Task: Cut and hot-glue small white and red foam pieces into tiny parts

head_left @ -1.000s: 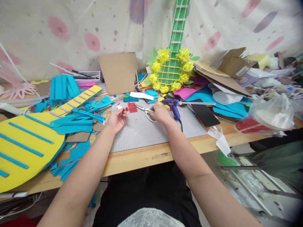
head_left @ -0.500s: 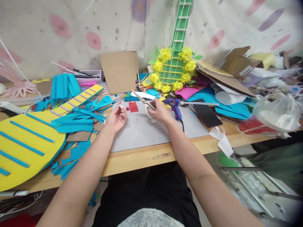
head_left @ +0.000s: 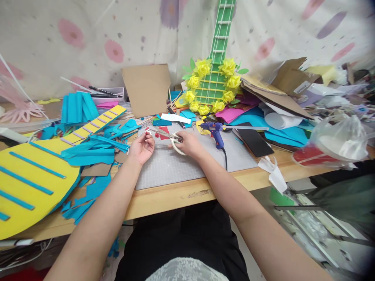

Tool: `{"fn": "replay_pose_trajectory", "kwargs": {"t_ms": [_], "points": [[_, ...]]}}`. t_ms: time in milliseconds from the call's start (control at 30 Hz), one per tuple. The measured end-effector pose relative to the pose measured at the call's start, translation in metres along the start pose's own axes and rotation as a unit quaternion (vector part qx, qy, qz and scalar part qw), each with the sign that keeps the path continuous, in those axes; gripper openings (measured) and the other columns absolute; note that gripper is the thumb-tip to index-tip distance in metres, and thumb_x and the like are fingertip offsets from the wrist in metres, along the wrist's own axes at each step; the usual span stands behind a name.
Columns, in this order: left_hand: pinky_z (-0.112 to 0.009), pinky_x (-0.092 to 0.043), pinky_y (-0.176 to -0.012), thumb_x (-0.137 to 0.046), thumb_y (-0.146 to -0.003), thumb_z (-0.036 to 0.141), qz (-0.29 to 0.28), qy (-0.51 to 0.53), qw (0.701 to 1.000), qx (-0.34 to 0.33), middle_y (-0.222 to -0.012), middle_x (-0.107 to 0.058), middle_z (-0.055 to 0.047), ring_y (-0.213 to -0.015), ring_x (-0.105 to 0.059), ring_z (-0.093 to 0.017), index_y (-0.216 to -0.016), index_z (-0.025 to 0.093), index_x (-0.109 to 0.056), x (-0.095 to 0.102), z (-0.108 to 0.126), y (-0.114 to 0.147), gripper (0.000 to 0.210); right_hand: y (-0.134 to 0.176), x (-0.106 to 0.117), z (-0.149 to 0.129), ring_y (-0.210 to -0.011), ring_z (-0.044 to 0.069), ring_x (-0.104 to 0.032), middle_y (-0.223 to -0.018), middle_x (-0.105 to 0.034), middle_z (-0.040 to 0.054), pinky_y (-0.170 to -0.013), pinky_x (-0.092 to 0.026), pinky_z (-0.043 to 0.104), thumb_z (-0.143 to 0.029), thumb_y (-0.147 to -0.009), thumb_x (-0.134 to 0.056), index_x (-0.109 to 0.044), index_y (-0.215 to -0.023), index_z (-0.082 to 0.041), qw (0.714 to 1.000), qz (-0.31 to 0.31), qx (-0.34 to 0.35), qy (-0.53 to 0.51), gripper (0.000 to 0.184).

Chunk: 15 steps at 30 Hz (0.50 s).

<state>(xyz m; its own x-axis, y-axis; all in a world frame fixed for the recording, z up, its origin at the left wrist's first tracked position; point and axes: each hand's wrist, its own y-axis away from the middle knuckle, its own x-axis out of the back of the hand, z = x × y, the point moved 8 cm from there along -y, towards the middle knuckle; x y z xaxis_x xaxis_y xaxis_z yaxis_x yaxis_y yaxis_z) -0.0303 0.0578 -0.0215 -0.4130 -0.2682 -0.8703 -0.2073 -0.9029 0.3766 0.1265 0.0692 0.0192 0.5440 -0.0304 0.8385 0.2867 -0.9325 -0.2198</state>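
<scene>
My left hand (head_left: 141,148) pinches a small red-and-white piece (head_left: 147,131) between thumb and fingertips; its exact kind is too small to make out. In my right hand (head_left: 189,144) is a pair of scissors (head_left: 175,146) with cream handles. Their blades point left and reach close to the small piece; whether they touch it I cannot tell. Flat red scraps (head_left: 164,132) lie on the grey cutting mat (head_left: 164,168) behind the blades. Right of my right hand rests a blue glue gun (head_left: 215,133) with a clear glue stick in it.
A yellow guitar-shaped cutout (head_left: 38,171) with blue strips and blue paper scraps (head_left: 90,154) fill the left. A green guitar shape (head_left: 209,91) with yellow flowers stands behind. A phone (head_left: 254,141) and a plastic-wrapped bucket (head_left: 325,144) sit at right. Cardboard (head_left: 146,89) leans against the wall.
My right hand has moved slightly left, and the scissors have swung from pointing up and away to pointing left at the small piece. My left hand keeps its pinch.
</scene>
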Motion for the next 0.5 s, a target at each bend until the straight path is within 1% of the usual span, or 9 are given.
{"fn": "replay_pose_trajectory", "kwargs": {"t_ms": [133,267,367,500], "points": [[-0.007,-0.041,-0.046,-0.036,-0.092,0.017,0.004,0.011,1.0,0.001,-0.056,-0.049,0.0,-0.048,-0.047,-0.002,-0.074,0.011,-0.055,0.0,-0.001,0.0,0.027,0.002,0.0,-0.005,-0.07,0.015,-0.055,-0.079,-0.067,0.0036,-0.059,-0.028,0.025,-0.057,-0.074,-0.058,-0.062,-0.08,-0.02,0.998,-0.002,0.023,0.06,0.038],[-0.008,-0.041,-0.046,-0.036,-0.093,0.016,0.013,0.019,1.0,-0.004,-0.057,-0.051,0.0,-0.049,-0.049,-0.002,-0.077,0.011,-0.056,0.0,-0.001,0.0,0.026,0.003,0.0,-0.011,-0.074,0.017,-0.057,-0.084,-0.068,0.0053,-0.061,-0.028,0.026,-0.056,-0.076,-0.056,-0.063,-0.085,-0.02,0.994,-0.007,0.032,0.103,0.038],[-0.008,-0.041,-0.046,-0.036,-0.092,0.016,0.015,0.012,1.0,-0.007,-0.057,-0.051,0.0,-0.05,-0.05,-0.003,-0.079,0.011,-0.057,0.0,-0.001,0.001,0.025,0.003,-0.001,-0.012,-0.077,0.018,-0.058,-0.086,-0.068,0.006,-0.063,-0.029,0.026,-0.056,-0.077,-0.055,-0.063,-0.087,-0.02,0.993,-0.015,0.028,0.118,0.038],[-0.008,-0.041,-0.046,-0.036,-0.092,0.016,0.016,0.007,1.0,-0.008,-0.057,-0.051,0.0,-0.05,-0.049,-0.003,-0.08,0.012,-0.057,0.0,-0.001,0.002,0.025,0.003,0.0,-0.012,-0.076,0.018,-0.059,-0.085,-0.069,0.0054,-0.062,-0.028,0.027,-0.057,-0.077,-0.054,-0.063,-0.086,-0.02,0.992,-0.015,0.031,0.121,0.039]]}}
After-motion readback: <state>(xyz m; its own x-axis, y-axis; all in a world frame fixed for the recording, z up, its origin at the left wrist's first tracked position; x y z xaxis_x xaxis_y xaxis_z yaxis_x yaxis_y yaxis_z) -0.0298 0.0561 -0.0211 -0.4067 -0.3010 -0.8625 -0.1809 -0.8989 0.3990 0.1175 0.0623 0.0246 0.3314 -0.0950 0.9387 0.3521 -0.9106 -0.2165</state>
